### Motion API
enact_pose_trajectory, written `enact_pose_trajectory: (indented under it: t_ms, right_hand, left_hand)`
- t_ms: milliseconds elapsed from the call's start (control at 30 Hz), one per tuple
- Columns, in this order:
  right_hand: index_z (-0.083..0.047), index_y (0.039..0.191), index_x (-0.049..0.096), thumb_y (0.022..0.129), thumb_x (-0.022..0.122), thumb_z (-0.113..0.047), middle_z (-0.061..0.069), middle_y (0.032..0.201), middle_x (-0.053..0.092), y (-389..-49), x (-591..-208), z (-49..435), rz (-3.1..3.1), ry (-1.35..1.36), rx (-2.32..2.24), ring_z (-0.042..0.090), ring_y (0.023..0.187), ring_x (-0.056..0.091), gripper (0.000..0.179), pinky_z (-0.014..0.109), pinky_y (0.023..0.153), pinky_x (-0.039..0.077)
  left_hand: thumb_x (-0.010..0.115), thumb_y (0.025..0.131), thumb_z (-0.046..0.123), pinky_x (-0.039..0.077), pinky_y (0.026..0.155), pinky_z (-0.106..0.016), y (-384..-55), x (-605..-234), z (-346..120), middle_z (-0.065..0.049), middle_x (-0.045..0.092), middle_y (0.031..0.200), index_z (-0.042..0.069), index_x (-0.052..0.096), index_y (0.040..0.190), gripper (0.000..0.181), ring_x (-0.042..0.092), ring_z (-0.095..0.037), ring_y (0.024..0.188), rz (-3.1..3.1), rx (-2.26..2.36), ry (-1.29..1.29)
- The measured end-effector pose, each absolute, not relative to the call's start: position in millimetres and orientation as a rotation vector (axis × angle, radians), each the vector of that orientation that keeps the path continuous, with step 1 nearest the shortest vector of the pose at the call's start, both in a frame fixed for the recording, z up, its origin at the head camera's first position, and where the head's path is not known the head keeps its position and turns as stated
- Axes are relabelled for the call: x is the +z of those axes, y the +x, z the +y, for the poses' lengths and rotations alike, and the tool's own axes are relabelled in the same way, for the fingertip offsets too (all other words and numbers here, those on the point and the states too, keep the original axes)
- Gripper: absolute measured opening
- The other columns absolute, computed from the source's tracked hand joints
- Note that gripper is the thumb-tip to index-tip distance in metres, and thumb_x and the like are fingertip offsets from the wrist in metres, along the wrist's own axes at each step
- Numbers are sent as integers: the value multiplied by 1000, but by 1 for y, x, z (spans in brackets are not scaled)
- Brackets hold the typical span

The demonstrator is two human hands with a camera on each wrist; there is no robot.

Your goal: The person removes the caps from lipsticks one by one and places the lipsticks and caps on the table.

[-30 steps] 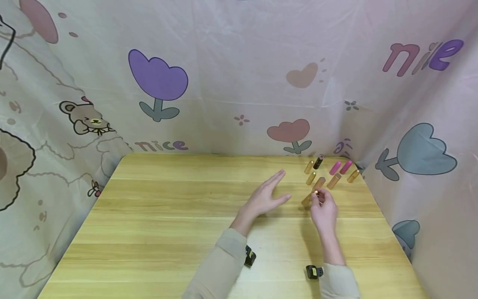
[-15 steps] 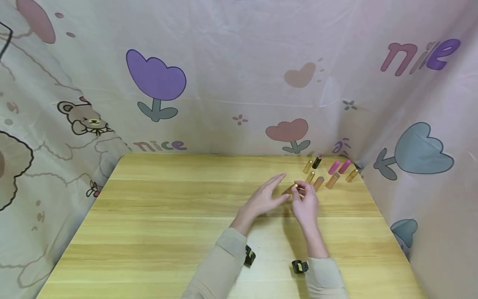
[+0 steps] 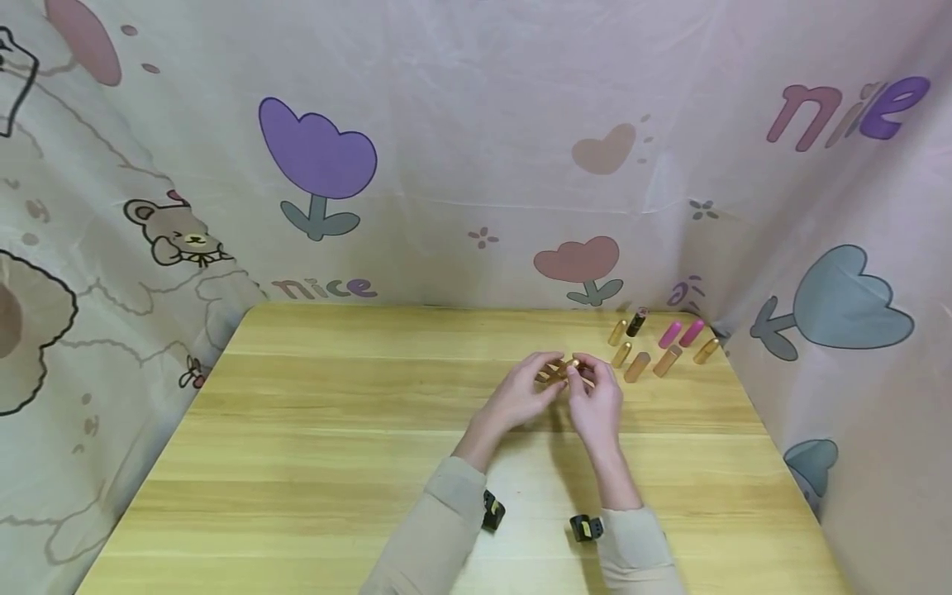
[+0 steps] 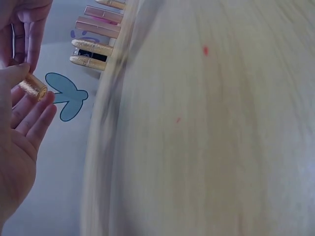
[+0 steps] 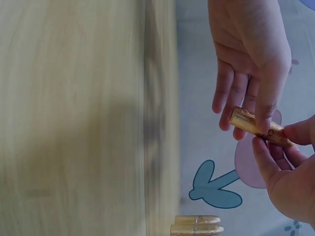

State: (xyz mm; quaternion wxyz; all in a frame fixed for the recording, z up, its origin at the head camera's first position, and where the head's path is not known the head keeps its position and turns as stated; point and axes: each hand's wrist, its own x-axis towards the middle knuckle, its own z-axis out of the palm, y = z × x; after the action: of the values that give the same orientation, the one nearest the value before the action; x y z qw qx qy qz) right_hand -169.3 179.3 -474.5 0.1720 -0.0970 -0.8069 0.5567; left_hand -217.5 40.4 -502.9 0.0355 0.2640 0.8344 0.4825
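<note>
A gold lipstick tube [image 5: 244,120] is held between both hands above the table. In the right wrist view my right hand [image 5: 295,189] pinches one end between thumb and fingers. My left hand [image 5: 248,44] comes from the other side, its thumb on the tube and its fingers behind it. The left wrist view shows the tube's round end [image 4: 42,93] pointing out from under the left thumb. From the head, left hand [image 3: 521,392] and right hand [image 3: 597,405] are close together, and fingers partly cover the tube.
At the table's back right stand several other tubes: gold ones [image 3: 618,332], a black one [image 3: 635,322], two pink ones [image 3: 670,335] and two rose-gold ones [image 3: 637,367]. A patterned curtain [image 3: 446,165] hangs behind the wooden table [image 3: 312,446].
My right hand has carried the gold lipstick tube left, away from the standing group, to my left hand. The left hand's spread fingers have closed in on the tube.
</note>
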Motion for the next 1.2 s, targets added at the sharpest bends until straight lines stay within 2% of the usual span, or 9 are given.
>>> enact_pose_trajectory:
  t_ms: [233,367,467,567,700,933,1200]
  right_hand:
    - [5,135,65,105,64,-4,23,133,64,-169,-473,175,-2265,-258,1580,38,125,68,31,47,108,60]
    - [3,136,66,105,64,-6,20,134,65,-170,-472,174,-2252,-261,1608,34,125,68,32,27,103,61]
    - [4,135,66,105,63,-4,21,133,65,-170,-472,173,-2229,-257,1629,34,124,68,31,11,95,57]
    - [4,134,66,106,62,-3,23,134,65,-170,-472,171,-2207,-253,1659,36,124,68,30,5,91,53]
    - [5,136,66,106,62,-3,24,135,65,-171,-472,170,-2175,-265,1754,30,122,68,31,3,91,52]
    - [7,137,62,106,60,1,29,135,66,-172,-469,166,-2083,-282,1932,-5,101,67,31,7,95,56]
    - [11,135,61,105,58,6,29,131,65,-171,-467,162,-2047,-254,2013,-6,99,67,30,11,96,58]
  left_hand:
    - [69,106,13,59,108,-26,-216,-503,36,-8,72,129,5,64,138,34,72,-20,116,2545,1577,843]
    - [69,106,12,59,106,-24,-216,-503,34,-9,73,125,4,67,133,29,73,-22,115,2561,1606,862]
    - [69,106,13,60,105,-23,-215,-502,33,-10,74,124,3,68,132,28,73,-22,115,2587,1599,863]
    - [69,106,14,60,104,-23,-214,-500,30,-10,75,124,3,69,132,28,74,-23,115,2619,1574,860]
    - [69,106,16,61,102,-24,-212,-495,26,-10,75,124,4,69,133,29,74,-23,115,2663,1530,840]
    - [69,105,17,63,101,-27,-210,-485,16,-11,76,123,3,70,131,30,75,-24,113,2692,1477,850]
    - [70,104,17,64,98,-31,-207,-474,7,-11,78,120,2,72,126,26,77,-25,110,2726,1398,831]
